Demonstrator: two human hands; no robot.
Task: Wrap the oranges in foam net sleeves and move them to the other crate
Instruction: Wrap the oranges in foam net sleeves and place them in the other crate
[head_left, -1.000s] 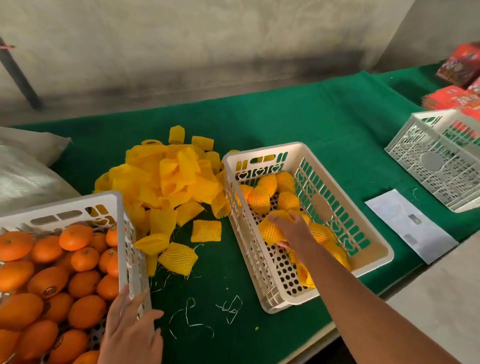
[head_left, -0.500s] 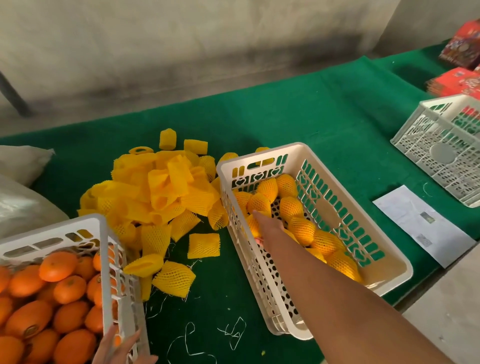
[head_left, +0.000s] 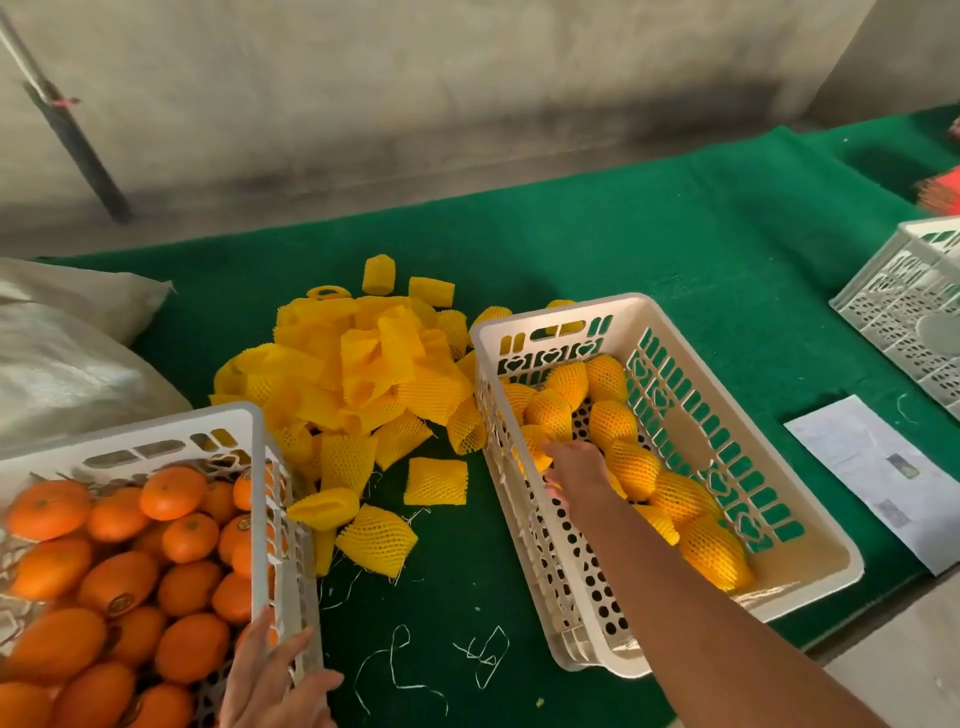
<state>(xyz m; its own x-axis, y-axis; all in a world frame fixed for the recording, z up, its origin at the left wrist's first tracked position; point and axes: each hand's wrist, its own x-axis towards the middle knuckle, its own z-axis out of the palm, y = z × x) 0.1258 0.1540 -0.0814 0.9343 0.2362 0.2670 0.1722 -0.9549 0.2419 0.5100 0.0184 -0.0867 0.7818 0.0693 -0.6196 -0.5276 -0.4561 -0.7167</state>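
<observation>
Wrapped oranges (head_left: 631, 465): a dozen or so, each round and cased in yellow foam netting with a diamond mesh, lying loose in the white crate (head_left: 810, 545) at right. That crate is rectangular plastic, its floor punched with round holes, its walls slotted, with small heart cut-outs.

My right hand (head_left: 574, 462): reaching into the crate from the near side, forearm stretched out long over the near rim, back of the hand up. The fingertips lie against one wrapped orange at the crate's left wall; whether they grasp it or only touch it I cannot tell.

Bare oranges (head_left: 119, 577): smooth, glossy, some with small stickers, filling a second white crate (head_left: 156, 434) at near left, same slotted pattern.

My left hand (head_left: 270, 680): at that crate's near right corner, fingers spread and relaxed, lying flat against the wall, gripping nothing.

Foam net sleeves (head_left: 358, 374): a loose heap of empty yellow tubes, flattened or half open, between the two crates, spilling toward me.

Table cover (head_left: 649, 249): green felt-like cloth, with thin white threads (head_left: 483, 654) scattered on it near me.

A sheet of paper (head_left: 878, 467) lies flat to the right of the filled crate. A third white crate (head_left: 904, 312) stands at far right, partly out of view. A pale woven sack (head_left: 62, 358) sits at far left.
</observation>
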